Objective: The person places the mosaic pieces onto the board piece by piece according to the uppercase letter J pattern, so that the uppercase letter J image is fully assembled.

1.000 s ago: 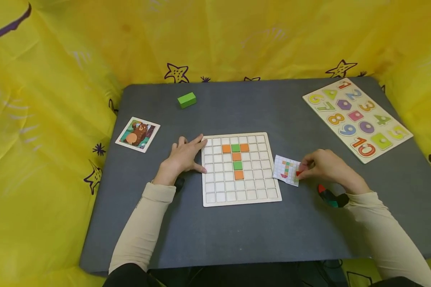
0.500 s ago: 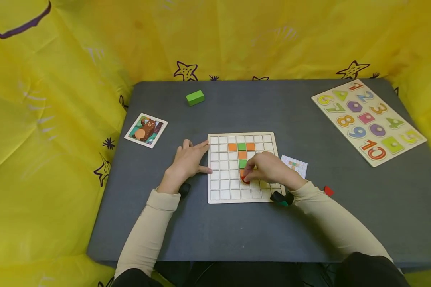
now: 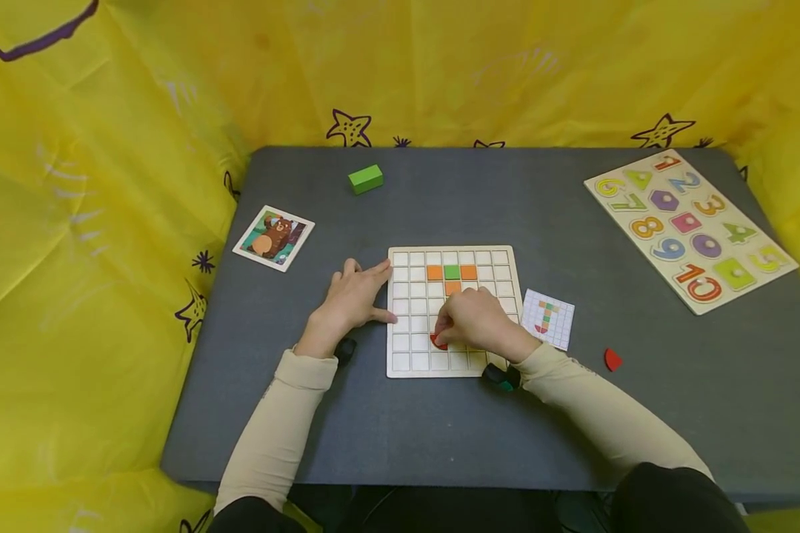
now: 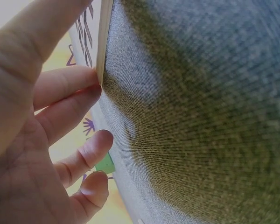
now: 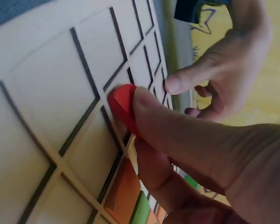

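Note:
On the table lies a wooden grid board (image 3: 410, 363) with orange tiles (image 3: 435, 273) and a green tile (image 3: 452, 272) set in its upper cells. My right hand (image 3: 478, 320) pinches a red quarter-circle piece (image 5: 123, 105) between thumb and fingers, low over the grid, just beyond an orange tile in the right wrist view. This hand hides part of the tile column in the head view. My left hand (image 3: 351, 300) is spread along the board's left edge, fingertips and thumb touching it.
A paper pattern card (image 3: 560, 320) lies right of the board, with a loose red piece (image 3: 612, 360) nearer to me. Farther out are a green block (image 3: 365, 180), a bear picture puzzle (image 3: 297, 255) and a number puzzle board (image 3: 613, 211). Yellow cloth (image 3: 440, 74) surrounds the table.
My right hand has carried the red piece leftward from beside the pattern card to the grid's lower middle. The left hand keeps its place on the board's edge. The head view has shifted slightly.

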Available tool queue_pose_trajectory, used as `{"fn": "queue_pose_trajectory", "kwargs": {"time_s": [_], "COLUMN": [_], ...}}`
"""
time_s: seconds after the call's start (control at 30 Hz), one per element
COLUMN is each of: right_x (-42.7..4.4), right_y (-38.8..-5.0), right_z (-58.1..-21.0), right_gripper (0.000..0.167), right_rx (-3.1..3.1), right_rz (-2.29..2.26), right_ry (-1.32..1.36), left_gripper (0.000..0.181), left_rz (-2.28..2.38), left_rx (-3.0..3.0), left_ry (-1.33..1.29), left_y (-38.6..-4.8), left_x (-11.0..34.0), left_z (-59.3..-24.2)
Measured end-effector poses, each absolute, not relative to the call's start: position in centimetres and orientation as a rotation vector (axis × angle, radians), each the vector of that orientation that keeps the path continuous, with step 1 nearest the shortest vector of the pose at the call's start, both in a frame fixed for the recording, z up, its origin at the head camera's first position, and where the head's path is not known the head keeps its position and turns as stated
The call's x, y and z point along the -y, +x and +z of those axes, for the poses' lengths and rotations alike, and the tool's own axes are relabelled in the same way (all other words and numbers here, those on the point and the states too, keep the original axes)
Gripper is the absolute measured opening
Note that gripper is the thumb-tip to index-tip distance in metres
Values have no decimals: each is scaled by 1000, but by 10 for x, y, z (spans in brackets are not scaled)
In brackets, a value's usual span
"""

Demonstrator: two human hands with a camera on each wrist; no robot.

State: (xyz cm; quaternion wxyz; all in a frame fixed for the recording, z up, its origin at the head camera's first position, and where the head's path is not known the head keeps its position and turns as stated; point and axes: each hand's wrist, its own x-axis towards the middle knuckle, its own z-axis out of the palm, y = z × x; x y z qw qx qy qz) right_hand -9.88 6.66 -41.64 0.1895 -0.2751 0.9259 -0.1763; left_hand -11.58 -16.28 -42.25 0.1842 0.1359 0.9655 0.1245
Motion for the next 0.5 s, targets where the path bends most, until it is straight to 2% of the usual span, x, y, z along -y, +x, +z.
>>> {"fn": "queue_pose_trajectory", "kwargs": {"time_s": [0.33,0.5], "right_x": [-65,-67], "right_y": [-94,-91], "right_z": [-418,-419], "right_gripper": [22,17], "right_rx": [-2679,-2704], "right_rz": [-424,-446], "right_ry": [-743,-783], "left_gripper": [96,95], "left_rz": [358,332], "left_rx": [-2721,-2732], "left_ry": [387,397], "left_y": [-116,-116], "left_x": [160,160], "left_z": [-420,-421]}}
